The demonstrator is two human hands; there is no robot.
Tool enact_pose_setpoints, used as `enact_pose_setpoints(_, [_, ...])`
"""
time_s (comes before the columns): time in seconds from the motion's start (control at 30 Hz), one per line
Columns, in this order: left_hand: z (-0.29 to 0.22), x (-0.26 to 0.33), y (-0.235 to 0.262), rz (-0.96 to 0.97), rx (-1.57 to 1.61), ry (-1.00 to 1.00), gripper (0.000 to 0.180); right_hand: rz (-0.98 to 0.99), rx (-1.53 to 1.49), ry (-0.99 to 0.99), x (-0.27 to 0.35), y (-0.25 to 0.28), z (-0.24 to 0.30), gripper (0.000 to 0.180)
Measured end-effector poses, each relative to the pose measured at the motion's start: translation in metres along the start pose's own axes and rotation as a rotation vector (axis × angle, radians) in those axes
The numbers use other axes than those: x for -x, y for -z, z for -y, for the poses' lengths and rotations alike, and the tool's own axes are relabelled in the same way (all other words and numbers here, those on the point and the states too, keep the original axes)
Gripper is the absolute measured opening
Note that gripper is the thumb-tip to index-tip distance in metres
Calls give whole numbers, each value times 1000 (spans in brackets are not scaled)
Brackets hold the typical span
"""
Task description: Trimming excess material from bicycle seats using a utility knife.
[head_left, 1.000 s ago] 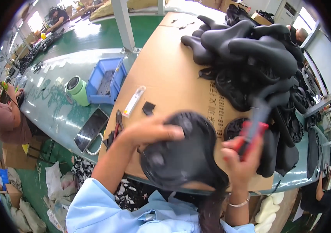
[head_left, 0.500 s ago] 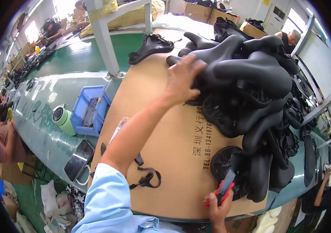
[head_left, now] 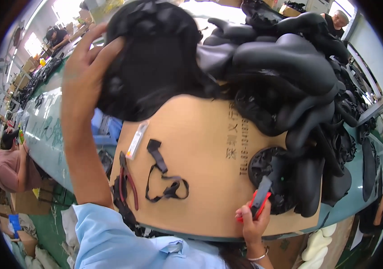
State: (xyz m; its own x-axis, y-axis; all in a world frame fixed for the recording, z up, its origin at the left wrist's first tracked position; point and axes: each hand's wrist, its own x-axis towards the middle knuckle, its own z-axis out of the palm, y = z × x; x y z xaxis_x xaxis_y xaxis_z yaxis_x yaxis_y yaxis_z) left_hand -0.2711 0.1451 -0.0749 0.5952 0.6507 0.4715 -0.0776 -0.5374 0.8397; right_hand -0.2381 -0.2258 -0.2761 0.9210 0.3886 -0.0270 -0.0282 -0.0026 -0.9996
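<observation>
Lifted at the upper left, a black bicycle saddle (head_left: 151, 67) shows its hollow underside. The fingers of my left hand (head_left: 86, 74) are closed on the saddle's left edge. My right hand (head_left: 254, 226), low at the right, is wrapped round a red and grey utility knife (head_left: 260, 201). Its wide blade end points up, in front of another saddle (head_left: 285, 181) resting on the cardboard. A heap of black saddles (head_left: 285, 58) fills the right side of the cardboard sheet (head_left: 200, 152), stacked at many angles.
Red-handled pliers (head_left: 131, 186), a black strap (head_left: 169, 190) and a slim white packet (head_left: 138, 140) lie on the cardboard's left part. Beyond its left edge stands a blue bin (head_left: 107, 127), partly hidden. People sit or stand at the left, far side and right.
My left hand has gone from the heap to the upper left and now holds a saddle up. My right hand still grips the knife. The view has shifted slightly, showing the pliers.
</observation>
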Motion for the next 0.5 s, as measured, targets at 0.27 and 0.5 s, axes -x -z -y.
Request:
enact_pose_setpoints(0.27, [96,154,-33,434,453,808,41,25,234,8,23,16,33,44])
enact_pose_setpoints(0.5, [18,196,-95,412,-519,-60,19,67,555,22,29,27,45,46])
